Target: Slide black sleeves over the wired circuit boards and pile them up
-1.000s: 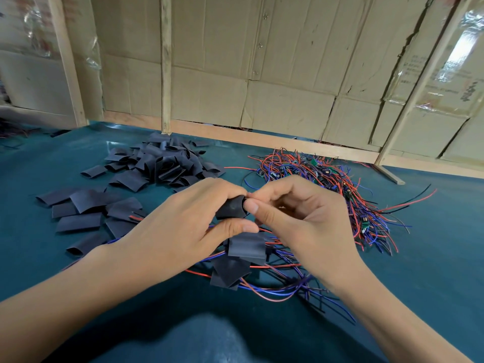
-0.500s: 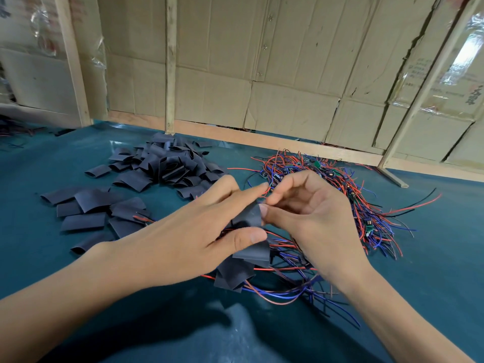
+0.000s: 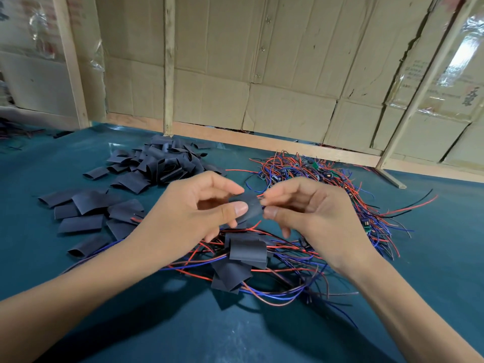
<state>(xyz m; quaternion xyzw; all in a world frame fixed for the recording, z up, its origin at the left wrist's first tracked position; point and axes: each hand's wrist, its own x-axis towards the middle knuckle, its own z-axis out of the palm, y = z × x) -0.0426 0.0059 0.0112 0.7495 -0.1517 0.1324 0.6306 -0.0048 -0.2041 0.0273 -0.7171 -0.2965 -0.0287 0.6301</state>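
Observation:
My left hand (image 3: 188,213) pinches a black sleeve (image 3: 250,206) between thumb and fingers, held above the table. My right hand (image 3: 311,216) pinches the sleeve's right end, where red wire shows; whether it grips the board or the wires I cannot tell. Below my hands lies a pile of sleeved boards (image 3: 242,258) with red and blue wires trailing out. Behind my right hand a tangle of bare wired circuit boards (image 3: 314,174) spreads over the table. Loose black sleeves (image 3: 159,163) are heaped at the back left, and several more lie flat nearer on the left (image 3: 86,205).
The work surface is a teal mat (image 3: 235,331). A cardboard wall with wooden posts (image 3: 169,64) closes off the back. A slanted wooden strut (image 3: 390,176) meets the mat at the back right.
Both hands have lifted a little and spread. The sleeve, hidden between the fingers before, now shows flat between my two thumbs.

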